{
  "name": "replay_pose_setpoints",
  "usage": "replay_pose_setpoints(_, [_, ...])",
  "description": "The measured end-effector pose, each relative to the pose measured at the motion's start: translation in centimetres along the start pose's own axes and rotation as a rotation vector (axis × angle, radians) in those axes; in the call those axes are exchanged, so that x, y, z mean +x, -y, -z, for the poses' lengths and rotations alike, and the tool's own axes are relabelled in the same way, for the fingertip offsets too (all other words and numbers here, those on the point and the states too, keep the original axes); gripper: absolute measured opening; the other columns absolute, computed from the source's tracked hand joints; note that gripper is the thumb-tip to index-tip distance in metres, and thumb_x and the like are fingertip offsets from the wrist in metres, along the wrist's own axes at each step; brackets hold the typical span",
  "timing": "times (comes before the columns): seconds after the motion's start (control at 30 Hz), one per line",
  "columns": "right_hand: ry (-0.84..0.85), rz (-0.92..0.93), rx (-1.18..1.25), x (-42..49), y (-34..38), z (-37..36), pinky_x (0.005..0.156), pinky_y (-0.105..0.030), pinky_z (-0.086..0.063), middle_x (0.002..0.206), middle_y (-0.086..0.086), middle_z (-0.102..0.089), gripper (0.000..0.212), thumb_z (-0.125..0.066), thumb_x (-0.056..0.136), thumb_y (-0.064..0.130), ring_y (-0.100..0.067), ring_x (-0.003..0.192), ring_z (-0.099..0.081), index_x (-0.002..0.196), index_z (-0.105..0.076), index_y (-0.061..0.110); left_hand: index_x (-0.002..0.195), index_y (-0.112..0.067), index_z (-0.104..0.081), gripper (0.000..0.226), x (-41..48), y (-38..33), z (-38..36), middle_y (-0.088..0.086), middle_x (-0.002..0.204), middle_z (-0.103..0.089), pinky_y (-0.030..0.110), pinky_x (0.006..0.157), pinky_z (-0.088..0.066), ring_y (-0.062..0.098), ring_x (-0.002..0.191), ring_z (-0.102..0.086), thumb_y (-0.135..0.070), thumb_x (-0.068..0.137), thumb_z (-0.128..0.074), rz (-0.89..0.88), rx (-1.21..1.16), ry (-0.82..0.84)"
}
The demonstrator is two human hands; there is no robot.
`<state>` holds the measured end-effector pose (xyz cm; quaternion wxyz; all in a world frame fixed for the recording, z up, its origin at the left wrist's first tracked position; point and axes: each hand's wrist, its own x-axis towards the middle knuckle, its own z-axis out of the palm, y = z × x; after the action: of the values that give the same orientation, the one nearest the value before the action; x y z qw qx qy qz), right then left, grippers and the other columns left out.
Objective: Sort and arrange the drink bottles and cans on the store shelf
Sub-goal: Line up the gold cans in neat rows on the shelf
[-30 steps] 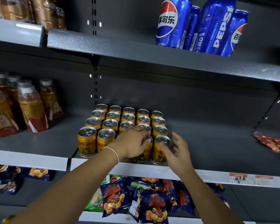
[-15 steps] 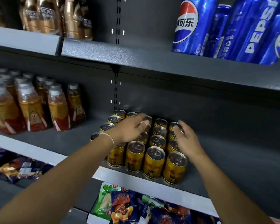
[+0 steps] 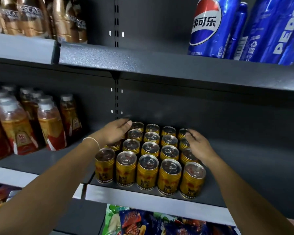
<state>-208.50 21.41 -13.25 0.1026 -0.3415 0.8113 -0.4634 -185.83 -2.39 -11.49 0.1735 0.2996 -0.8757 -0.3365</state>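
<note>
Down low, crinkly foil snack packets point(image 3: 143, 221) in blue, red and green lie under the grey metal shelf edge point(image 3: 153, 201). On that dark, speckled metal shelf stands a tight block of short gold ribbed drink cans point(image 3: 148, 168) with shiny silver pull-tab lids, five across at the front. The left hand point(image 3: 115, 133), a thin white band at its wrist, lies flat along the block's left side toward the back, fingers loose and spread, gripping nothing. The right hand point(image 3: 198, 146) presses its open palm against the block's right side, fingers apart, touching the cans there. Further left, clear plastic bottles of amber tea with red labels and white caps point(image 3: 47, 126) crowd the neighbouring shelf. Above, glossy bronze coffee bottles point(image 3: 32, 17) stand on the left and tall smooth blue cola cans point(image 3: 210, 26) on the right.
</note>
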Motion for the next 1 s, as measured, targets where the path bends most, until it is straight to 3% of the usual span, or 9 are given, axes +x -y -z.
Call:
replay_pose_setpoints(0.13, [0.004, 0.013, -0.088, 0.1, 0.2, -0.6, 0.118, -0.046, -0.029, 0.156, -0.006, -0.035, 0.049, -0.042, 0.104, 0.038, -0.022, 0.144, -0.031, 0.149, -0.039, 0.019, 0.149, -0.028, -0.031, 0.069, 0.9, 1.5, 0.6, 0.003, 0.154, -0.034, 0.043, 0.115, -0.026, 0.025, 0.140, -0.034, -0.067, 0.092, -0.032, -0.006, 0.003, 0.058])
replay_pose_setpoints(0.23, [-0.023, -0.049, -0.017, 0.0, 0.0, -0.5, 0.111, -0.043, -0.040, 0.148, -0.002, -0.045, 0.047, -0.048, 0.102, 0.040, -0.021, 0.134, -0.044, 0.146, -0.045, 0.024, 0.148, -0.025, -0.033, 0.062, 1.2, 2.3, 0.7, 0.002, 0.152, -0.037, 0.032, 0.108, -0.028, 0.023, 0.137, -0.037, -0.059, 0.096, -0.036, -0.040, -0.100, 0.053])
replay_pose_setpoints(0.4, [-0.065, -0.253, 0.477, 0.6, -1.1, -0.2, 0.100, -0.050, -0.050, 0.129, -0.011, -0.064, 0.029, -0.053, 0.100, 0.034, -0.028, 0.111, -0.064, 0.126, -0.060, 0.022, 0.136, -0.032, -0.045, 0.045, 0.7, 4.3, 0.9, -0.004, 0.136, -0.055, 0.027, 0.095, -0.043, 0.008, 0.110, -0.057, -0.054, 0.097, -0.043, 0.086, -0.547, -0.015])
replay_pose_setpoints(0.5, [-0.009, -0.387, 0.764, 0.4, -3.0, -0.6, 0.086, -0.048, -0.056, 0.117, -0.013, -0.071, 0.042, -0.060, 0.091, 0.049, -0.033, 0.103, -0.070, 0.118, -0.068, 0.019, 0.128, -0.022, -0.052, 0.043, 0.4, 5.3, 0.2, 0.000, 0.110, -0.071, 0.024, 0.070, -0.054, 0.010, 0.092, -0.070, -0.051, 0.099, -0.039, 0.173, -0.901, 0.052])
replay_pose_setpoints(0.63, [-0.001, -0.357, 0.824, 0.8, -4.9, -1.0, 0.088, -0.047, -0.050, 0.131, -0.004, -0.063, 0.059, -0.046, 0.091, 0.064, -0.027, 0.110, -0.066, 0.136, -0.054, 0.027, 0.119, -0.030, -0.058, 0.040, 0.1, 6.0, -1.1, -0.012, 0.091, -0.075, 0.024, 0.063, -0.052, 0.008, 0.083, -0.072, -0.057, 0.096, -0.038, 0.192, -0.976, 0.007])
replay_pose_setpoints(0.73, [0.024, -0.378, 0.888, 1.4, -4.9, -1.0, 0.079, -0.043, -0.051, 0.113, 0.002, -0.071, 0.062, -0.041, 0.094, 0.065, -0.023, 0.099, -0.070, 0.143, -0.046, 0.028, 0.106, -0.028, -0.060, 0.038, 0.2, 5.7, -1.6, -0.010, 0.087, -0.075, 0.024, 0.059, -0.055, 0.011, 0.081, -0.073, -0.057, 0.096, -0.038, 0.195, -1.073, 0.047])
replay_pose_setpoints(0.83, [0.059, -0.387, 0.955, 1.8, -4.8, -1.2, 0.072, -0.042, -0.055, 0.111, 0.000, -0.071, 0.057, -0.041, 0.095, 0.063, -0.024, 0.094, -0.072, 0.142, -0.045, 0.029, 0.111, -0.021, -0.062, 0.045, 0.1, 5.6, -1.6, 0.003, 0.100, -0.075, 0.031, 0.066, -0.056, 0.021, 0.090, -0.072, -0.056, 0.095, -0.040, 0.198, -1.110, 0.042])
replay_pose_setpoints(0.93, [0.108, -0.408, 1.035, 1.8, -4.8, -1.5, 0.056, -0.039, -0.059, 0.092, 0.000, -0.077, 0.044, -0.043, 0.095, 0.061, -0.023, 0.081, -0.075, 0.105, -0.069, 0.027, 0.124, -0.013, -0.061, 0.055, 0.1, 5.9, -1.7, 0.014, 0.119, -0.068, 0.040, 0.080, -0.054, 0.031, 0.106, -0.067, -0.055, 0.096, -0.040, 0.202, -1.111, 0.056])
replay_pose_setpoints(1.0, [0.185, -0.426, 1.070, 1.8, -4.9, -1.9, 0.060, -0.044, -0.059, 0.098, -0.005, -0.077, 0.053, -0.044, 0.093, 0.063, -0.029, 0.089, -0.074, 0.084, -0.080, 0.025, 0.128, -0.011, -0.059, 0.057, 0.2, 6.0, -1.8, 0.017, 0.123, -0.065, 0.049, 0.094, -0.049, 0.036, 0.114, -0.061, -0.054, 0.097, -0.039, 0.216, -1.111, 0.077])
